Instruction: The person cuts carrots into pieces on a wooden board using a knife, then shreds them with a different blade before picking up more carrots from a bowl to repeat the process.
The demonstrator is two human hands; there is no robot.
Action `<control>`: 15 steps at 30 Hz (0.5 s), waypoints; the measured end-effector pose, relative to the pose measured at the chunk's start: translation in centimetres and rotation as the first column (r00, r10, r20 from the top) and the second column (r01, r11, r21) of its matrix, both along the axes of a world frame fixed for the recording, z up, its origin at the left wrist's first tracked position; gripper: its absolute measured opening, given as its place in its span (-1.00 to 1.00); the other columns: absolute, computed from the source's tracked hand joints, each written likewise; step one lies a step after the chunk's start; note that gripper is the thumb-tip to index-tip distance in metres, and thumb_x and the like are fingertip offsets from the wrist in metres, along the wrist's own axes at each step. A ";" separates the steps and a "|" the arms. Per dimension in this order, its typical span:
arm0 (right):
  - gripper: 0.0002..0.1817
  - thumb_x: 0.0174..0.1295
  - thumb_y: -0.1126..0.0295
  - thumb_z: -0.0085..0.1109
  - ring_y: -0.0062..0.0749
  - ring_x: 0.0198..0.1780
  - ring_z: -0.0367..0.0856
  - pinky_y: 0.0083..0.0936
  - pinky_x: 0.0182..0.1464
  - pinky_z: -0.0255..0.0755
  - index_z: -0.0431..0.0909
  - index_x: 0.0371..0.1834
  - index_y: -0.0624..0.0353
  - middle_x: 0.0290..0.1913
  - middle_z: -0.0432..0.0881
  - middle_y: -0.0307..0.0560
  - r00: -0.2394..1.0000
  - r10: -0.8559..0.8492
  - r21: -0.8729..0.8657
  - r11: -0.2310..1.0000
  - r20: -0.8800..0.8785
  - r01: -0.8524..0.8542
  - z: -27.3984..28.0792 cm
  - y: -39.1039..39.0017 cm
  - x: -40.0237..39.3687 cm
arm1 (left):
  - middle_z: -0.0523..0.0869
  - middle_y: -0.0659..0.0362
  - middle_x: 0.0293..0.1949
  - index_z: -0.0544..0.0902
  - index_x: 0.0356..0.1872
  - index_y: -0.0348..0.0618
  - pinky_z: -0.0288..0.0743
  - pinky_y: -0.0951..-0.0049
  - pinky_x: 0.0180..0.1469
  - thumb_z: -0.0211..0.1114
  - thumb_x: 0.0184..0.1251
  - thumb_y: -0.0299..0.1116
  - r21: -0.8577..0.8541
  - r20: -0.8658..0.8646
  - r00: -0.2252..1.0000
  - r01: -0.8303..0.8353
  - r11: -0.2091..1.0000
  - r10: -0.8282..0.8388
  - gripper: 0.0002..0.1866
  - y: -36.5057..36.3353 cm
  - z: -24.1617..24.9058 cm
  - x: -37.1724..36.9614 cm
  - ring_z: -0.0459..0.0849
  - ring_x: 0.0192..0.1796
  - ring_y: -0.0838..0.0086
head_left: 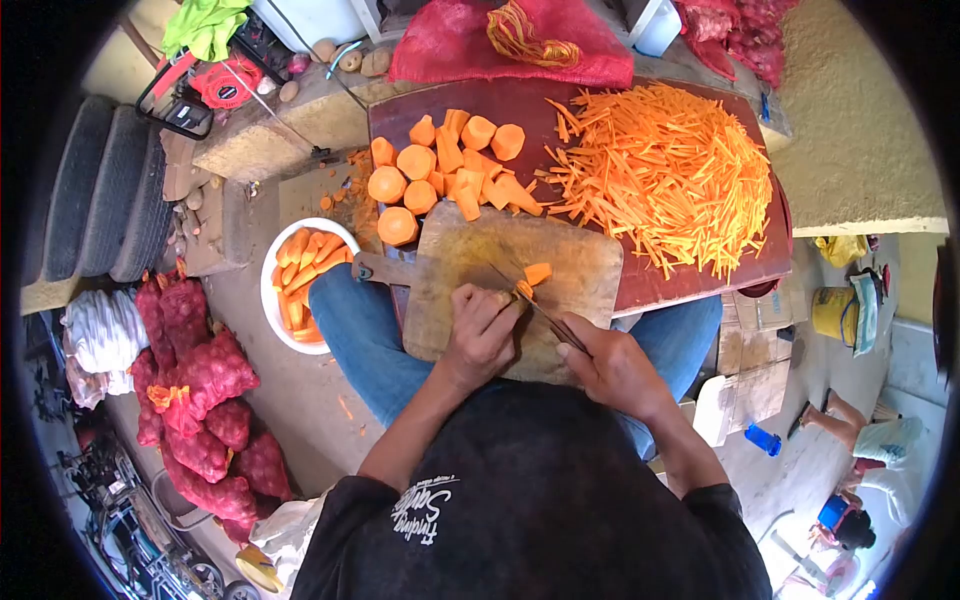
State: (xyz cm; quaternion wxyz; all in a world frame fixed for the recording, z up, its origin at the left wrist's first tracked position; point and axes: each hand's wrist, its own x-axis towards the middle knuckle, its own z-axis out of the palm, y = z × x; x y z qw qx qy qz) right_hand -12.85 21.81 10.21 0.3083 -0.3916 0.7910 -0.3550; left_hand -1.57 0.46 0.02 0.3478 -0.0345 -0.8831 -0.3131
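My right hand (612,368) grips the handle of a knife (545,313), whose blade points up and left across the wooden cutting board (580,260). Curled fingers of my left hand (482,332) press on a small carrot piece beside the blade, mostly hidden by the fingers. Just beyond the blade lies a loose carrot chunk (538,272). Past the board, thick peeled carrot chunks (417,162) are grouped on the dark red table (640,288). At the right, a large heap of carrot sticks (675,170) covers much of the tabletop.
A white basin (272,300) of peeled carrots stands on the floor at my left. Red mesh sacks (205,400) and stacked tires (110,190) are farther left. A red mesh sack (450,50) lies behind the table. Another person (870,455) is at far right, near a yellow bucket (836,312).
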 end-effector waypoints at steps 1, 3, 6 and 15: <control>-0.52 0.60 0.35 0.32 0.48 -0.02 0.79 0.17 -0.05 0.69 0.51 0.51 0.19 -0.08 0.80 0.40 1.000 0.005 -0.007 1.000 0.029 -0.005 0.4 0.2 0.0 | 0.69 0.04 -0.12 0.79 -0.05 -0.33 0.44 0.03 0.13 0.44 -0.05 -0.66 -0.022 0.007 1.000 -0.010 1.000 0.011 -0.58 0.1 -0.5 0.1 0.69 -0.11 0.10; -0.52 0.59 0.35 0.34 0.48 -0.01 0.79 0.15 -0.06 0.69 0.52 0.50 0.20 -0.07 0.80 0.40 0.999 -0.021 -0.034 0.999 0.027 0.022 1.5 0.7 0.4 | 0.68 0.04 -0.13 0.79 -0.06 -0.33 0.44 0.03 0.11 0.45 -0.05 -0.66 -0.023 0.017 1.000 -0.021 1.000 0.021 -0.59 0.2 -0.7 0.3 0.67 -0.14 0.11; -0.53 0.58 0.35 0.36 0.48 -0.02 0.80 0.15 -0.07 0.69 0.53 0.48 0.20 -0.08 0.80 0.40 1.000 -0.020 -0.015 1.000 0.021 0.020 3.3 0.8 0.6 | 0.68 0.05 -0.15 0.79 -0.07 -0.33 0.45 0.05 0.09 0.47 -0.06 -0.66 0.021 0.010 1.000 -0.011 1.000 0.011 -0.60 -0.1 -0.3 0.1 0.65 -0.18 0.13; -0.58 0.61 0.36 0.33 0.41 -0.03 0.81 0.04 -0.04 0.68 0.55 0.43 0.23 -0.05 0.81 0.37 0.999 0.017 0.051 0.999 -0.046 -0.015 -0.5 -0.1 1.2 | 0.71 0.07 -0.13 0.80 -0.06 -0.29 0.44 0.06 0.09 0.46 -0.06 -0.68 0.031 -0.025 1.000 -0.007 1.000 0.008 -0.59 -0.1 0.3 0.0 0.68 -0.18 0.14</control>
